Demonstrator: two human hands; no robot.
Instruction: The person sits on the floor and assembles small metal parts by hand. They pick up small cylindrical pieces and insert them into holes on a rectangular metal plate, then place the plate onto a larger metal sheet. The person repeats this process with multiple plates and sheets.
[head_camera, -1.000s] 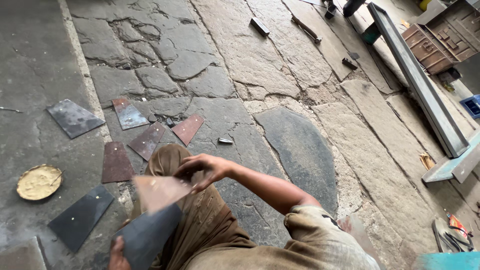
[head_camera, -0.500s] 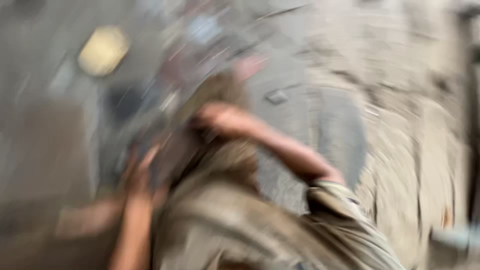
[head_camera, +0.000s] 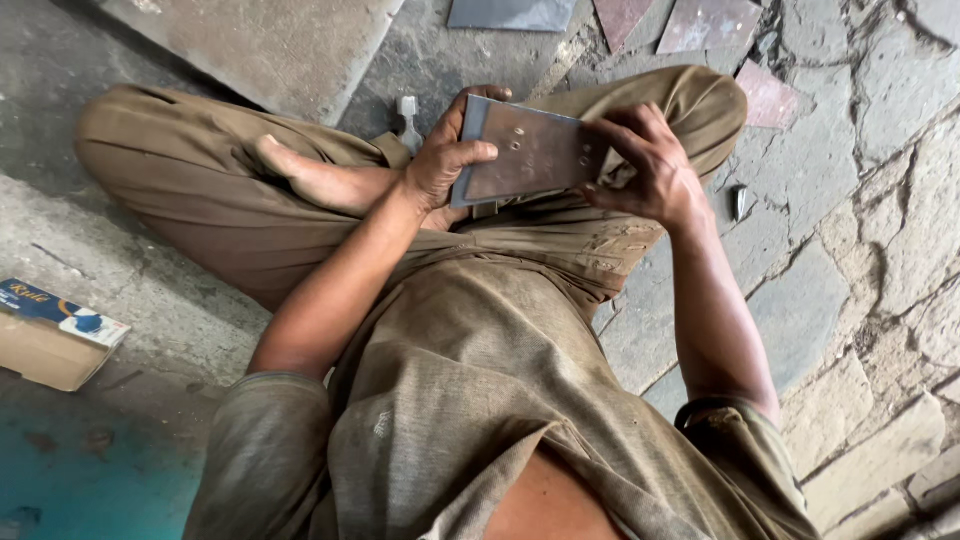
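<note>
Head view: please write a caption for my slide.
Seated cross-legged, left hand and right hand hold a drilled metal plate.

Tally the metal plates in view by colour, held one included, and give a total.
Grey plates: 2, the drilled plate held between the left hand and right hand, and one on the floor at the top edge.
Reddish plates: 3, all on the stone floor at upper right.
Total: 5
</note>
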